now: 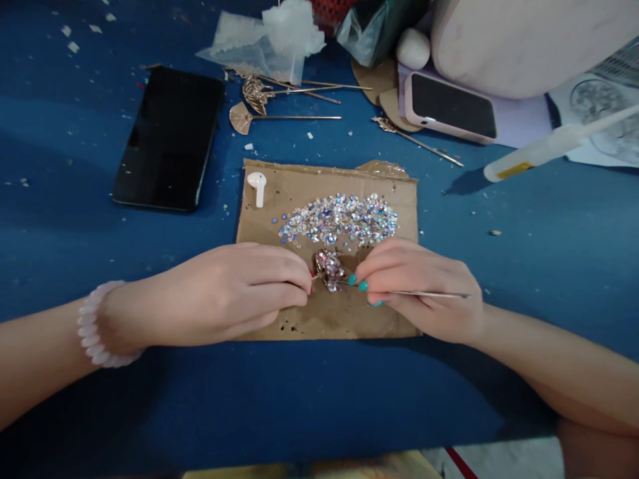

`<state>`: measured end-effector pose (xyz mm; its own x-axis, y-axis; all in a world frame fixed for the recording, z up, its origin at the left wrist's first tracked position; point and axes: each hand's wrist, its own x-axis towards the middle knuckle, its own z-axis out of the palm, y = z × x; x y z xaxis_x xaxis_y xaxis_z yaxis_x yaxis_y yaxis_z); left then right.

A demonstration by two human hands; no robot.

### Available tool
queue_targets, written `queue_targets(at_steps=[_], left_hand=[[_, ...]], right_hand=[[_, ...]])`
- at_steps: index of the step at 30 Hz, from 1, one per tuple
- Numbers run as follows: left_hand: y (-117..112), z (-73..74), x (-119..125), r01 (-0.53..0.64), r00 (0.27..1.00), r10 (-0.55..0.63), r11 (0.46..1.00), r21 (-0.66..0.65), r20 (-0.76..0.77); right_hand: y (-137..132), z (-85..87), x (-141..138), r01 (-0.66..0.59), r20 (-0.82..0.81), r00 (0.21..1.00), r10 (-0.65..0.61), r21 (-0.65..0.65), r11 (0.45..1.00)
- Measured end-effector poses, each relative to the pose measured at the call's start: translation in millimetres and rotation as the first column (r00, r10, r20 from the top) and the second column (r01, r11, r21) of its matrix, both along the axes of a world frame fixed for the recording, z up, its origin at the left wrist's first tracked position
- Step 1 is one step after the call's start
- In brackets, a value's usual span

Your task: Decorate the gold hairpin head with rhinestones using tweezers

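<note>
My left hand (249,286) is closed, its fingertips pinching the thin stem of a hair stick by the ornament. The hair stick's ornamental head (330,271), crusted with pink and clear rhinestones, points toward my right hand. My right hand (419,283) is closed around a slim metal tool (434,293) that lies nearly level. The tool's tip reaches the ornament's right side; whether it has one point or two, I cannot tell. Just beyond both hands, a heap of loose rhinestones (344,218) spreads over a piece of cardboard (369,324).
A white earbud (257,188) rests on the cardboard's far left corner. Left of it lies a black tablet-like device (172,140). Behind are metal hair sticks (294,118), a plastic bag (254,50) and a phone (452,106). A white glue-like applicator (534,156) is at right.
</note>
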<state>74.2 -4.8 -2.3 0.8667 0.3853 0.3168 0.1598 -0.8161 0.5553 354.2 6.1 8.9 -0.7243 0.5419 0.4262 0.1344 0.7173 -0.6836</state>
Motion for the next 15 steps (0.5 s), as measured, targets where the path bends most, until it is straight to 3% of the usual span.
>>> queue_targets(at_steps=[9,15], left_hand=[[0,1.0,0,-0.008,1.0,0.008,1.0,0.017,-0.012],[0,2.2,-1,-0.008,1.0,0.008,1.0,0.009,-0.022]], right_hand=[[0,1.5,4,0.018,-0.003,1.0,-0.018,0.038,0.999],[13,-11.3,13,0.187,-0.118,0.978,-0.172,0.139,0.972]])
